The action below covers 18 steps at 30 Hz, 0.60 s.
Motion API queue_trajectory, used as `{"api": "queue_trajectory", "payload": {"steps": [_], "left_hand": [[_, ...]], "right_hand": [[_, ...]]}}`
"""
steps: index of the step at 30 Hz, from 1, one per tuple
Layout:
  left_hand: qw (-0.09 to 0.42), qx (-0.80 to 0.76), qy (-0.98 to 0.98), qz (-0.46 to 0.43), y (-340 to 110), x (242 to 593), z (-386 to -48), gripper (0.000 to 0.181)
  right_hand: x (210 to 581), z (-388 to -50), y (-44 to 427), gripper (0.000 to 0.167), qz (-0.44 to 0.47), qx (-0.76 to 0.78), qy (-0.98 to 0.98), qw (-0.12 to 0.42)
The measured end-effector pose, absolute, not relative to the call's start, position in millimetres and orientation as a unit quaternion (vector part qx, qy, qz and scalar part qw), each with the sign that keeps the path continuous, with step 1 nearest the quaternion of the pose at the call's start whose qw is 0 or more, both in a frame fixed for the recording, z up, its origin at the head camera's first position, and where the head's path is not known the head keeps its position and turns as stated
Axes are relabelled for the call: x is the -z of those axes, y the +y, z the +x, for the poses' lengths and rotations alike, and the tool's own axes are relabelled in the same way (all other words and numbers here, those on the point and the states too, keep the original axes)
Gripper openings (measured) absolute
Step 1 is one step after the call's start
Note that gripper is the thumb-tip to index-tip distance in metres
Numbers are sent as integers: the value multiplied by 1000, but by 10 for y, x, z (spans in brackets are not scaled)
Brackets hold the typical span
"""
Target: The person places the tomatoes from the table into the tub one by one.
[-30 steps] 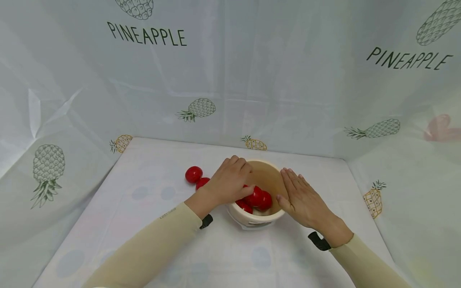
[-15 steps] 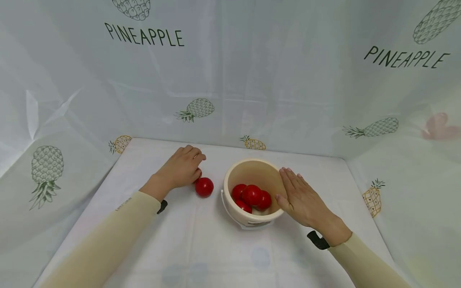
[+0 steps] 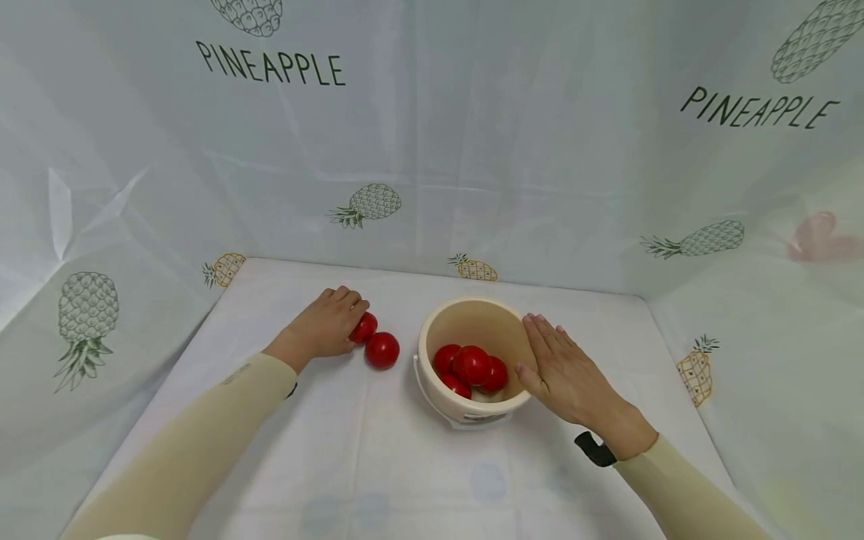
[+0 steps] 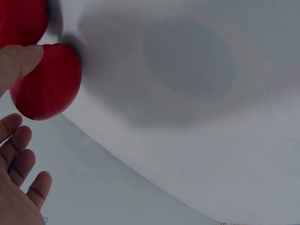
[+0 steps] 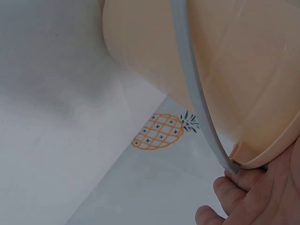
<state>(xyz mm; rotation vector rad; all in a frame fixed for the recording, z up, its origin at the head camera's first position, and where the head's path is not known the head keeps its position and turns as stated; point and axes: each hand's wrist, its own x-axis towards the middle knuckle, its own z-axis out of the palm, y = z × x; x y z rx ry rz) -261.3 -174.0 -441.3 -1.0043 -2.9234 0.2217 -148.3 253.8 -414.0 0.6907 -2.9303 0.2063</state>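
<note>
At the left of the table my left hand (image 3: pixel 326 322) curls over a glossy red ball (image 3: pixel 365 328). In the left wrist view its thumb (image 4: pixel 26 63) lies on this ball (image 4: pixel 51 84), and the fingers stand close to the ball's other side. A second red ball (image 3: pixel 382 350) sits right beside it. My right hand (image 3: pixel 570 371), fingers straight, rests against the right rim of a cream bucket (image 3: pixel 432 379). Inside the bucket lie several red balls (image 3: pixel 472 365). In the right wrist view the fingers (image 5: pixel 229 194) touch the bucket near its grey handle (image 5: pixel 190 70).
A pale tablecloth (image 3: pixel 418 480) covers the table. White sheeting (image 3: pixel 526 150) printed with pineapples rises behind it and along both sides. The bucket's handle hangs down at its front.
My left hand has left the bucket, where a red ball now lies on the others, and has gone left and down onto another ball. The right hand stays at the rim.
</note>
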Motion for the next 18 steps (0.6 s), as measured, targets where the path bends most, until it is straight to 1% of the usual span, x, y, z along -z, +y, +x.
{"api": "queue_trajectory", "payload": {"steps": [4, 13, 18], "left_hand": [[9, -79, -943, -322, -1711, 4457, -2655, 73], [1, -94, -943, -319, -1688, 4541, -2716, 67], [-4, -95, -945, -312, -1707, 4579, -2734, 68]], "right_hand": [[4137, -1487, 2538, 75, 222, -66, -971, 51], [4140, -1496, 2543, 73, 225, -66, -970, 58], [4148, -1493, 2546, 73, 225, -65, -970, 59]]}}
